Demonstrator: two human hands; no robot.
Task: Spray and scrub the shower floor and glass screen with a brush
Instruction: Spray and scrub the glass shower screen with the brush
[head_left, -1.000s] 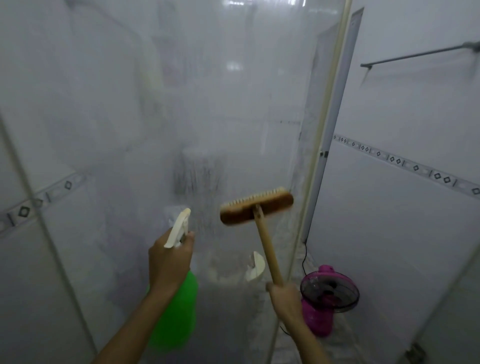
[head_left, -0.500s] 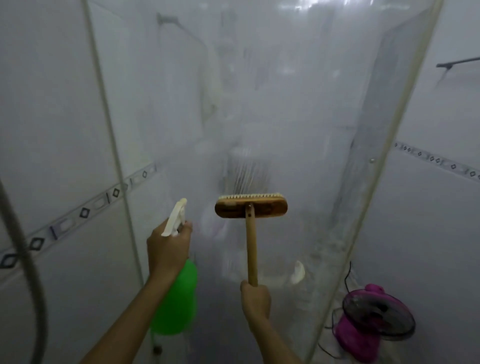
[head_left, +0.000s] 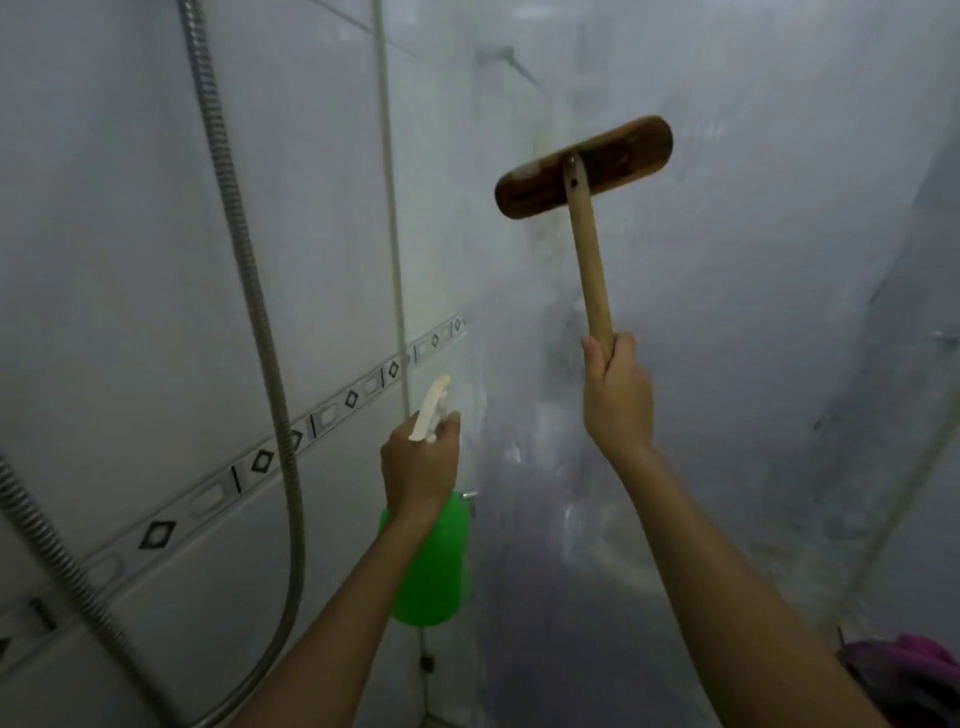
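My right hand (head_left: 617, 395) grips the lower end of a wooden brush (head_left: 584, 167) by its pale handle. The dark brown brush head is raised high and tilted against the misted glass screen (head_left: 753, 312), bristles facing the glass. My left hand (head_left: 420, 465) is shut on a green spray bottle (head_left: 434, 566) with a cream trigger nozzle pointing up toward the screen's left edge. The shower floor is out of view.
A metal shower hose (head_left: 244, 270) loops down the white tiled wall (head_left: 104, 234) on the left. A thin frame strip (head_left: 389, 208) runs vertically where wall meets glass. A pink fan (head_left: 919, 662) shows at the lower right corner.
The view has swung left, bringing the hose and wall into sight. My right hand has lifted the brush from mid-height up high on the glass. The spray bottle stays about where it was.
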